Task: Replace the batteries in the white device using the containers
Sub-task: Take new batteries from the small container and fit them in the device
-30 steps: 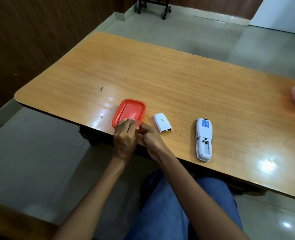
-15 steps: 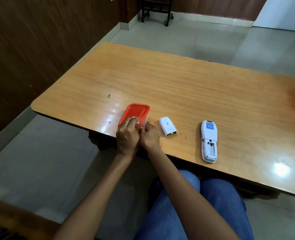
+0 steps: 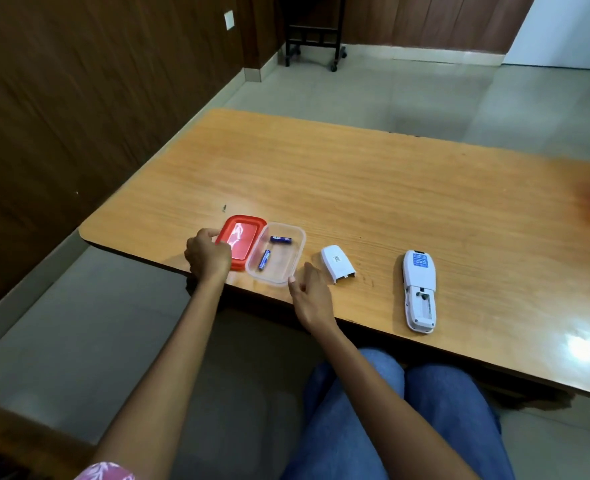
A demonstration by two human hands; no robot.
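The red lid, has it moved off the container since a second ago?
Yes. The red lid now lies left of the clear container, farther from the white battery cover, under the left hand.

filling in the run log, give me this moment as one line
left hand holding red lid | right hand at open clear container | two blue batteries inside | device bay empty

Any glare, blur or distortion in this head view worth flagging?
Head view: bright glare patch on the glossy orange wooden table at right; reflection streak on the red plastic lid; wall at left smeared by motion blur; wide-angle bending of the table edges.
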